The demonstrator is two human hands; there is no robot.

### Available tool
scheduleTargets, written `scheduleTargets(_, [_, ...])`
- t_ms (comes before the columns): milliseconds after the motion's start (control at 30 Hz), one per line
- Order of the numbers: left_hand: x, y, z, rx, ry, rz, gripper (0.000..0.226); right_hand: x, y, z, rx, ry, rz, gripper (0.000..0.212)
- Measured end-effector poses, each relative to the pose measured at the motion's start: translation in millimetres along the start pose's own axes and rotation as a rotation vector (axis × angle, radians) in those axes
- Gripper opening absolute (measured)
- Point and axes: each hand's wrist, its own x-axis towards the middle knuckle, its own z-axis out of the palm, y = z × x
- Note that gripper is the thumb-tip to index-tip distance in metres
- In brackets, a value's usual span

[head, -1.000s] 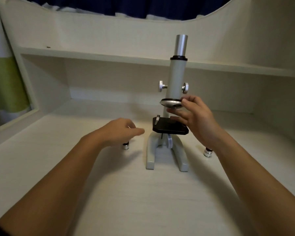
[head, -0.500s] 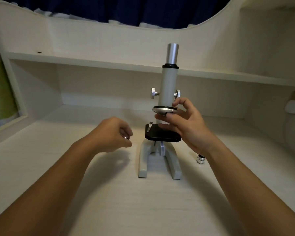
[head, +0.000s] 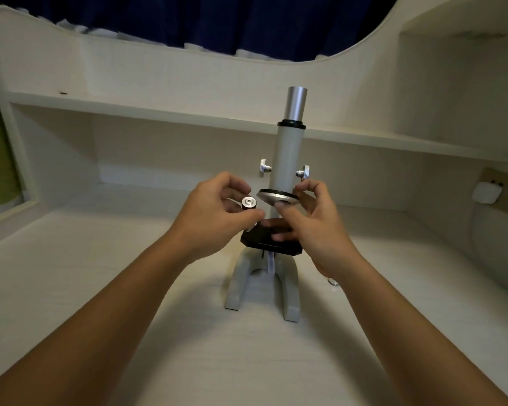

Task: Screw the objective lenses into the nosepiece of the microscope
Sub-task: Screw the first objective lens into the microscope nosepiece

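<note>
A grey microscope (head: 288,159) stands upright at the centre of the frame on a pale bench (head: 188,347), its tube vertical and the silver eyepiece (head: 296,103) pointing up. At the foot of the tube sits the round metal nosepiece (head: 276,197), tilted so that its disc faces up and toward the lower left of the frame.

The left hand (head: 214,218) has its grip clamped on 1 objective lens (head: 248,204), thumb and fingers closed around the barrel. The lens is just left of the nosepiece rim, near it but not yet in it, and its long axis runs roughly upright with a round silver end face turned up toward the camera.

The right hand (head: 314,227) has its grip pinched on the right edge of the nosepiece, thumb below and fingertips above, over the black stage (head: 272,244).

A second objective lens (head: 334,281) lies on the bench at right of centre, mostly hidden behind the right wrist. No writing can be read on any part.
</note>
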Motion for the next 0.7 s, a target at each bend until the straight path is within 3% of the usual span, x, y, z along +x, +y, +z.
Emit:
scheduleTargets(200, [-3,2,0,-0.100,-0.086,-0.016,0.026,-13,-4,6,-0.029,0.043,0.045,0.049])
scheduleTargets(300, [-5,6,-4,-0.135,-0.122,-0.040,0.027,-10,-15,0,0.142,0.031,0.131,0.038])
scheduleTargets(367, [-6,9,-7,-0.142,-0.130,-0.047,0.027,-4,-19,-8,0.144,0.118,0.145,0.037])
scheduleTargets(433, [-7,13,-8,-0.158,-0.143,-0.047,0.026,3,-17,-15,-0.032,0.251,0.116,0.050])
scheduleTargets(500, [-11,15,-8,-0.190,-0.158,-0.050,0.026,10,-10,-18,-0.189,0.299,0.068,0.076])
scheduleTargets(600, [-20,13,-5,-0.252,-0.147,-0.070,0.021,19,-6,-11,-0.129,0.168,0.056,0.110])
scheduleTargets(700, [-30,6,5,-0.287,-0.092,-0.108,0.010,29,-2,-3,-0.003,0.030,0.078,0.095])
